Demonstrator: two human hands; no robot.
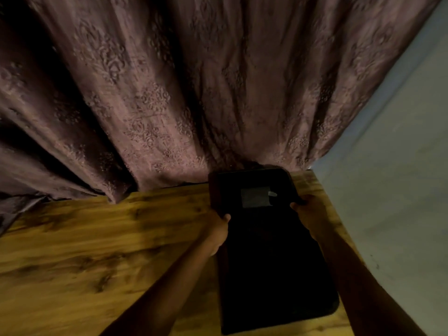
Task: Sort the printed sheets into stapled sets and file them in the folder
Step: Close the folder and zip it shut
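A black folder [271, 258] with a pale grey label [255, 197] lies lengthwise on the right part of the wooden table [97, 238], its far end against the curtain. My left hand [217, 230] grips the folder's left edge, thumb on top. At the right edge near the far corner, my right hand [308, 210] holds it with fingers curled round the rim. No printed sheets or stapler show in this view.
A dark patterned curtain [169, 93] hangs behind the table and bunches onto its far edge. A pale wall [392, 166] runs along the table's right side, close to the folder.
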